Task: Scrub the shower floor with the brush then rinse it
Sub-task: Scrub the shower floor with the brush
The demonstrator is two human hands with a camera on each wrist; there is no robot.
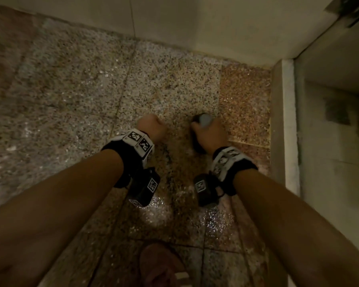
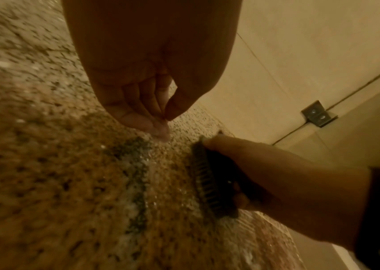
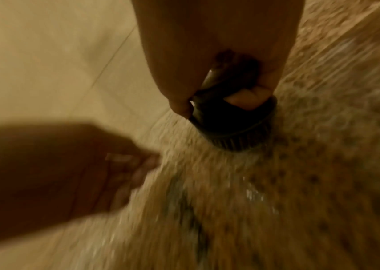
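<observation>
The wet speckled shower floor [image 1: 71,90] fills the head view. My right hand [image 1: 210,134] grips a black scrubbing brush [image 1: 196,141] with its bristles down on the floor near the right side. The brush [image 2: 210,184] shows its bristle edge in the left wrist view, and the right wrist view shows my fingertips curled over the brush [image 3: 230,124]. My left hand [image 1: 151,126] hovers just left of the brush, fingers curled with the thumb against them, holding nothing [image 2: 152,91]. Foamy wet streaks lie on the floor between the hands.
A cream tiled wall [image 1: 195,27] borders the floor at the back. A raised pale curb [image 1: 286,121] runs along the right. A foot in a slipper [image 1: 160,266] stands at the bottom edge. A metal bracket [image 2: 318,114] sits on the wall.
</observation>
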